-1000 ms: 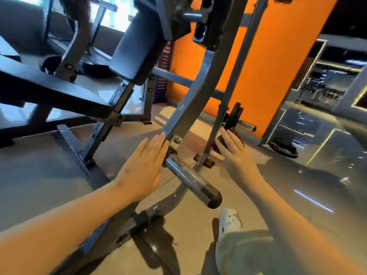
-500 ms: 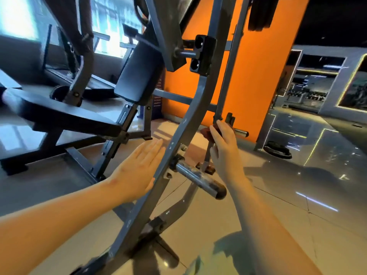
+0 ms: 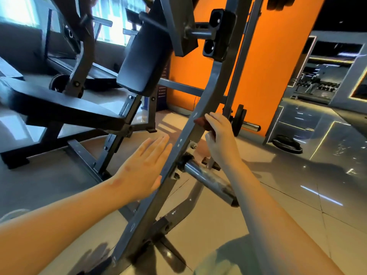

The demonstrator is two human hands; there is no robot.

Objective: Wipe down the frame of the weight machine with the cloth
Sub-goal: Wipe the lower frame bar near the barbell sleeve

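A grey curved frame bar (image 3: 206,100) of the weight machine runs from the floor up through the middle of the head view. My right hand (image 3: 220,139) holds a dark red cloth (image 3: 202,123) against the right side of that bar, fingers curled over the cloth. My left hand (image 3: 143,167) lies flat with straight fingers against the left side of the same bar, lower down. A steel weight peg (image 3: 208,181) sticks out of the bar between my two forearms.
A black padded seat (image 3: 65,110) and backrest (image 3: 143,60) stand to the left. Behind the bar is a thinner upright (image 3: 236,76) with a small plate and peg (image 3: 240,120). A weight plate (image 3: 288,146) lies on the tiled floor at right, by the orange wall (image 3: 278,56).
My right hand has slid the cloth upward along the frame, from near the base of the thin upright to the curved bar. My left hand stayed flat on the bar. The view tilted up.
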